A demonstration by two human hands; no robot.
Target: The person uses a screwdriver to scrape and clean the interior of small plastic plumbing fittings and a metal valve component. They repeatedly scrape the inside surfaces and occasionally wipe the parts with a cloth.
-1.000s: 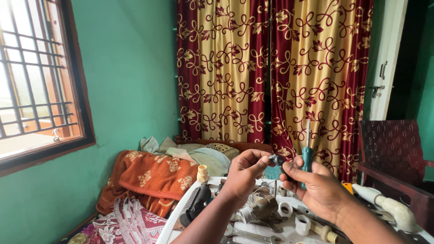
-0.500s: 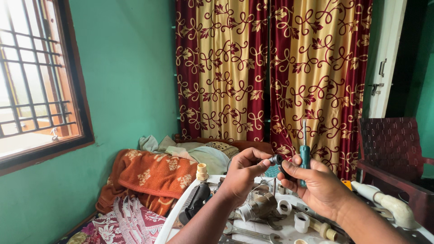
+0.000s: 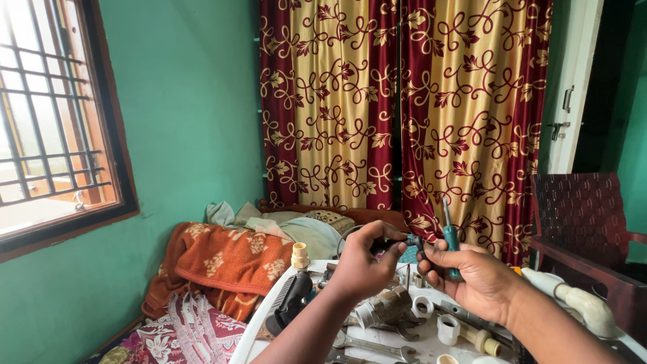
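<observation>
Low in the middle, the left hand (image 3: 360, 266) pinches a small dark part (image 3: 411, 240) against the teal screwdriver (image 3: 450, 246) gripped by the right hand (image 3: 475, 280), fitting unfinished.

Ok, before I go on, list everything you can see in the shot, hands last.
small dark part: one, pinched between the fingertips of both hands
screwdriver: one, teal handle, upright in the right hand
white table: one, under the hands
pipe fittings: several, white, grey and brass, on the table
spanners: at least two, metal, on the table
black tool: one, at the table's left edge
orange blanket: one, on the bed behind
curtains: red and gold, back wall
barred window: one, left wall
dark red chair: one, right
left hand: touching the dark part
right hand: gripping the screwdriver
</observation>
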